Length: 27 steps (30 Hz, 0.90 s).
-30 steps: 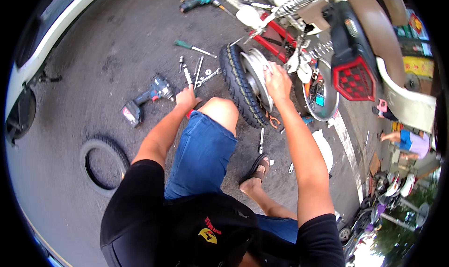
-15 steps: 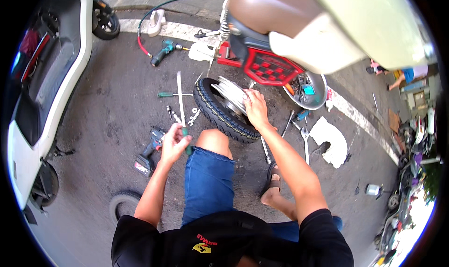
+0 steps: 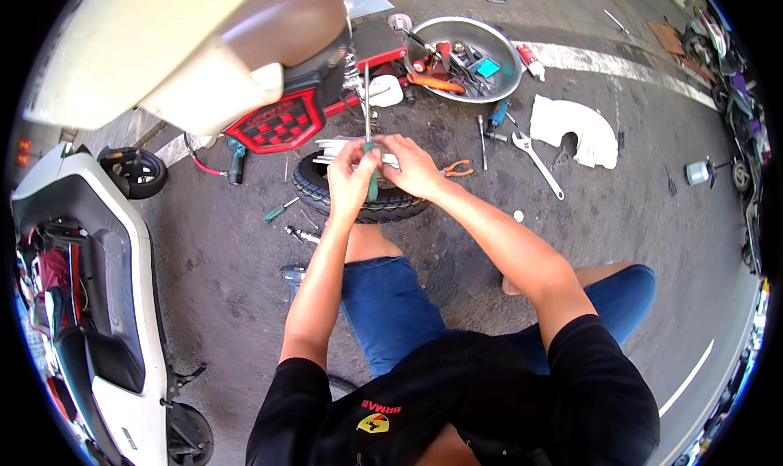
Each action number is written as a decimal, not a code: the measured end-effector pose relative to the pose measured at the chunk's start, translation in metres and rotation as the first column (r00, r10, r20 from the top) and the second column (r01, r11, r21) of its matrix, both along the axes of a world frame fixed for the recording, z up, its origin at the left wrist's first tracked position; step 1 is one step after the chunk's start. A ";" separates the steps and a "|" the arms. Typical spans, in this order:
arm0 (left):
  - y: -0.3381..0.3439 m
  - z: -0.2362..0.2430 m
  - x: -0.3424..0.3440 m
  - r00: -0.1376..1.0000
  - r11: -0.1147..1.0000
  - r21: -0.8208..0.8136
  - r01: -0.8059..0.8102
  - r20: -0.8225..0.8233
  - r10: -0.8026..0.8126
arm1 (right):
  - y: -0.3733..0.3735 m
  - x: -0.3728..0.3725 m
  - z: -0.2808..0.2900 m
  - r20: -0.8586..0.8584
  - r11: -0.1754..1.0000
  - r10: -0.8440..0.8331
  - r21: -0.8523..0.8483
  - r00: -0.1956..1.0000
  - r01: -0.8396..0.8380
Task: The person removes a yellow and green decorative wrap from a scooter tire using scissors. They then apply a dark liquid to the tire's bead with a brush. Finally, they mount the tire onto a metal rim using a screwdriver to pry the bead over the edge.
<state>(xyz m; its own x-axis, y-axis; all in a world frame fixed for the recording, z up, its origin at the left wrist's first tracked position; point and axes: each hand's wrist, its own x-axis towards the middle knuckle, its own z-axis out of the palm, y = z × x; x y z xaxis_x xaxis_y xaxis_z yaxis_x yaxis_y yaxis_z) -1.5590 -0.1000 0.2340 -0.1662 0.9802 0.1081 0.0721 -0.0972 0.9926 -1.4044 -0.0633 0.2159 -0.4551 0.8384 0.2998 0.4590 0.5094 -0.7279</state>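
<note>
My left hand (image 3: 351, 176) is closed around the green handle of a long screwdriver (image 3: 368, 99), whose metal shaft points away from me. Beside it, my right hand (image 3: 414, 169) is closed over the silver rim (image 3: 329, 149) of a small wheel, its fingertips close to the screwdriver handle. The black tyre (image 3: 314, 197) lies tilted at my knee around the rim, partly hidden by my hands and forearms. Whether the screwdriver touches the tyre cannot be made out.
A scooter body with a red grille (image 3: 281, 123) stands just beyond the wheel. A metal basin (image 3: 512, 82) of tools is at the far right. Around me lie a wrench (image 3: 538, 166), orange pliers (image 3: 458, 170), a white curved cover (image 3: 563, 123) and another screwdriver (image 3: 281, 210). A white scooter (image 3: 134, 278) stands left.
My view has swung to the right. My left hand has brought the screwdriver from beside the wheel to over it, next to my right hand, which stays at the rim.
</note>
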 end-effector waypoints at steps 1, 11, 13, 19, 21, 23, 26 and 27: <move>0.005 0.005 0.004 0.993 0.999 0.009 0.034 -0.109 -0.033 | 0.004 0.005 -0.001 -0.018 0.999 0.002 -0.047 1.000 -0.003; 0.062 -0.015 0.045 0.910 0.979 -0.169 0.118 0.414 -0.039 | -0.001 0.040 0.015 -0.086 0.916 -0.094 0.383 0.992 0.120; 0.067 -0.008 0.054 0.868 0.955 -0.249 0.159 0.496 -0.016 | 0.011 0.048 0.015 -0.071 0.899 -0.069 0.429 0.995 0.093; 0.074 -0.005 0.009 0.794 0.992 0.083 0.092 -0.608 -0.023 | 0.034 0.094 0.038 -0.529 0.931 -0.366 -0.198 0.766 0.308; 0.081 -0.014 -0.008 0.621 0.981 0.058 0.183 -0.780 -0.070 | 0.052 0.138 0.023 -0.706 0.877 -0.481 -0.379 0.520 0.296; 0.082 -0.027 -0.025 0.451 0.946 0.048 0.321 -0.886 -0.108 | 0.054 0.180 0.002 -0.764 0.811 -0.584 -0.560 0.274 0.168; 0.091 -0.032 -0.029 0.395 0.942 -0.027 0.335 -0.904 -0.166 | 0.040 0.222 -0.028 -0.638 0.690 -0.723 -0.685 0.266 0.234; 0.094 -0.032 -0.024 0.389 0.942 -0.038 0.335 -0.905 -0.174 | 0.036 0.228 -0.033 -0.586 0.647 -0.761 -0.713 0.278 0.271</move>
